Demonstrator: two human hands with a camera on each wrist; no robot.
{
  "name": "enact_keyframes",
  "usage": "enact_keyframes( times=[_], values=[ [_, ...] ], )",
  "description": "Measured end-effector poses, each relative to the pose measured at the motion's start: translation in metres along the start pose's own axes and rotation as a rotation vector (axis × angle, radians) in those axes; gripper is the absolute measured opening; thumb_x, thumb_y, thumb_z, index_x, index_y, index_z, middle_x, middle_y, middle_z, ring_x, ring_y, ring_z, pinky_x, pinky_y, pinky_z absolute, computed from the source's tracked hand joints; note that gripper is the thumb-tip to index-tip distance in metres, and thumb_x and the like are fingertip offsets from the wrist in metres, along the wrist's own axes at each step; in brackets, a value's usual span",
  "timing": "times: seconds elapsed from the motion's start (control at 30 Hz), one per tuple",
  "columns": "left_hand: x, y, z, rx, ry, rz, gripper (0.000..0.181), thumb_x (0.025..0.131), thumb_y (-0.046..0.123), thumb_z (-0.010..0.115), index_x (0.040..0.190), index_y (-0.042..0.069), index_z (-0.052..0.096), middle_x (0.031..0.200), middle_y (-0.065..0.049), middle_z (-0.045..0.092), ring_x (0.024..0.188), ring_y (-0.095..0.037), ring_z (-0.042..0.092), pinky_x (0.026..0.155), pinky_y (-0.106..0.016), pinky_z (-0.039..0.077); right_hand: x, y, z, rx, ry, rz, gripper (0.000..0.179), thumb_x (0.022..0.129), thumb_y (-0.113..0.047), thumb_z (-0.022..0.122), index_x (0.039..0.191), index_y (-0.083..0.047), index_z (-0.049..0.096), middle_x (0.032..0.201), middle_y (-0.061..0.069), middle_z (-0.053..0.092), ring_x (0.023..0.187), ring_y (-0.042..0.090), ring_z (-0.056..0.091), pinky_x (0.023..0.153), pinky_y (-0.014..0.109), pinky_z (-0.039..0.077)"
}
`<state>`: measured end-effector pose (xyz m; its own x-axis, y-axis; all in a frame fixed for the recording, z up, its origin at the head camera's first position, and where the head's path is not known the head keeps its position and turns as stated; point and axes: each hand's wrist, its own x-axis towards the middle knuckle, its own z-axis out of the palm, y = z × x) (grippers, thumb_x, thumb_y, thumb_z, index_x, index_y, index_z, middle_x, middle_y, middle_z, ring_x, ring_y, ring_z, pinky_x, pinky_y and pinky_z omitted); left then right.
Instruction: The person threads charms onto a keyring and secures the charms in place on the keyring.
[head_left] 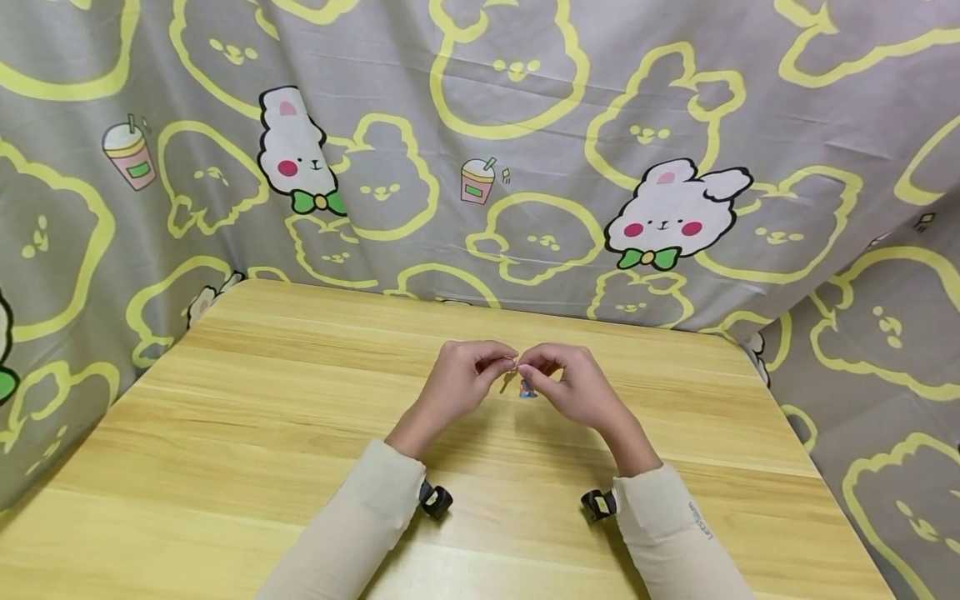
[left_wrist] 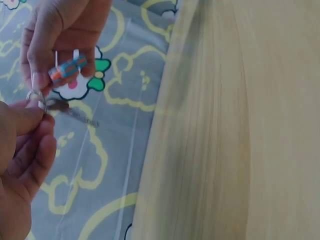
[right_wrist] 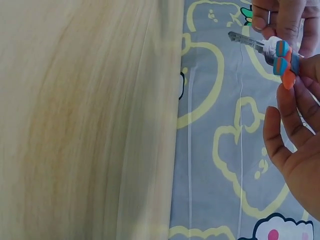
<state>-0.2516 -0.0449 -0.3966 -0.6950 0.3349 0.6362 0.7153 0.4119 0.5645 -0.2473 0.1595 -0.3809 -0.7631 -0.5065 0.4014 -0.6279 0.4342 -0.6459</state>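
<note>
Over the table, both hands meet at a small metal key ring [left_wrist: 36, 96]. My left hand [head_left: 462, 377] pinches the ring between thumb and forefinger. Opposite it, my right hand [head_left: 573, 382] pinches the ring's other side, fingertips close to the left ones. A silver key [right_wrist: 246, 40] hangs from the ring, pointing away from the fingers. Beside the right fingers dangles a small orange-and-blue charm [right_wrist: 283, 64], also visible in the left wrist view below the right palm. Fingertips hide part of the ring.
The wooden table [head_left: 300, 375] spreads beneath both arms. A grey curtain [head_left: 405, 75] with yellow outlines and white cartoon animals hangs behind the table and along both sides. Black wrist cameras [head_left: 436, 500] are strapped at the light sleeves [head_left: 360, 508].
</note>
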Motion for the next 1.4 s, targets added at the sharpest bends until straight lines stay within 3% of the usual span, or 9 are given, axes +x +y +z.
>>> enact_keyframes(
  times=[0.23,0.47,0.63,1.07,1.4],
  values=[
    [0.0004,-0.0044,-0.0002,0.006,0.011,0.062,0.010,0.090,0.013,0.066,0.092,0.011,0.075,0.078,0.004,0.070,0.056,0.002,0.053,0.052,-0.016,0.046,0.0001,0.0016,-0.0012,0.014,0.018,0.018,0.009,0.095,-0.024,0.060,0.092,-0.022,0.069,0.075,-0.011,0.065,0.068,0.008,0.061,0.063,0.035,0.053],
    [-0.0007,-0.0034,0.0013,-0.021,0.051,0.012,0.013,0.093,0.016,0.063,0.093,0.009,0.074,0.073,0.003,0.069,0.052,0.003,0.053,0.048,-0.018,0.045,0.0010,0.0007,0.0000,0.026,0.000,0.035,0.008,0.094,-0.024,0.061,0.093,-0.023,0.068,0.076,-0.011,0.066,0.068,0.009,0.061,0.063,0.036,0.053],
    [-0.0016,-0.0017,0.0019,-0.016,0.037,-0.034,0.010,0.092,0.016,0.064,0.092,0.010,0.073,0.074,0.006,0.066,0.057,0.001,0.055,0.051,-0.018,0.047,0.0008,0.0003,0.0000,0.016,0.004,0.037,0.008,0.094,-0.025,0.061,0.092,-0.023,0.068,0.076,-0.010,0.066,0.068,0.009,0.061,0.061,0.037,0.053],
    [0.0012,-0.0052,0.0015,0.013,0.030,0.054,0.010,0.090,0.013,0.066,0.092,0.009,0.075,0.083,0.004,0.071,0.062,0.002,0.058,0.054,-0.015,0.047,-0.0004,0.0000,-0.0022,0.002,0.017,0.042,0.009,0.094,-0.024,0.061,0.092,-0.021,0.069,0.074,-0.012,0.065,0.067,0.007,0.061,0.063,0.030,0.052],
    [-0.0004,-0.0028,0.0038,0.013,0.022,0.007,0.009,0.092,0.011,0.063,0.092,0.008,0.072,0.075,0.006,0.066,0.060,0.001,0.055,0.054,-0.016,0.048,-0.0001,0.0024,-0.0006,0.010,0.000,0.037,0.008,0.094,-0.024,0.061,0.092,-0.024,0.069,0.075,-0.013,0.065,0.066,0.008,0.060,0.061,0.037,0.052]
  ],
)
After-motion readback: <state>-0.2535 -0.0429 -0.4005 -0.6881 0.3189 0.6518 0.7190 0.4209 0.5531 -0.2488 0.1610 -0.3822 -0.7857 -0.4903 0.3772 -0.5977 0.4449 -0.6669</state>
